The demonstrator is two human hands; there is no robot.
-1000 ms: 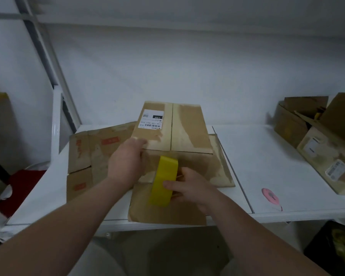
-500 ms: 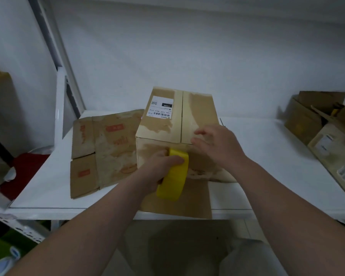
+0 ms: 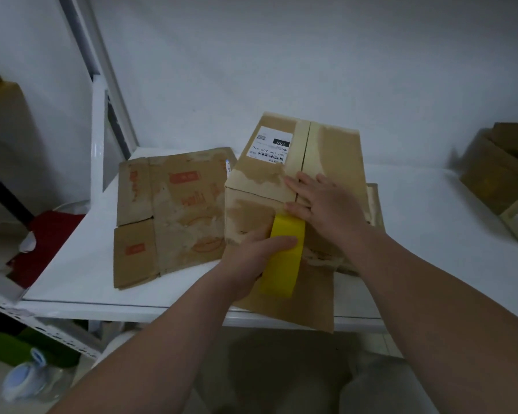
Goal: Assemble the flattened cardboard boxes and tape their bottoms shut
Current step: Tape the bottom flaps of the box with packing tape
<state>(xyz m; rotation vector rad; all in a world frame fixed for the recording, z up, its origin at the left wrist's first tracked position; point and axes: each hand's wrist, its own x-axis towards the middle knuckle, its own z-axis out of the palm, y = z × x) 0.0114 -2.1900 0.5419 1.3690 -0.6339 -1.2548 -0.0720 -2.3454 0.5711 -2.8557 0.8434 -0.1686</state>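
- On the white counter (image 3: 431, 228), seen from the head camera, the assembled cardboard box (image 3: 335, 153) stands at the middle, its closed flaps facing up and meeting in a centre seam (image 3: 305, 153).
- A pale strip runs along that seam from the far edge to the near edge. A white shipping label (image 3: 270, 144) sits on the flap at nine o'clock of it.
- The right hand (image 3: 329, 207) lies flat on the box top at the near edge. Its fingers are straight and spread across the seam, and the thumb reaches down over the front edge.
- The left hand (image 3: 248, 261) is curled round the yellow tape roll (image 3: 281, 273), fingers over its outer face. It holds the roll against the box's front wall, just under the right thumb.
- The two hands are close together, the roll between them.
- Under the box, at six o'clock, a flat sheet of cardboard (image 3: 299, 306) sticks out over the counter's front edge.
- At nine o'clock of the box, touching or nearly touching its side, a flattened box (image 3: 174, 213) with red print lies on the counter.
- At three o'clock, well apart, opened brown boxes (image 3: 497, 171) sit by the counter's far right end.
- Below the counter, at seven o'clock, a clear plastic bottle (image 3: 27, 380) lies on the floor, with a red object (image 3: 48, 234) above it at nine o'clock.
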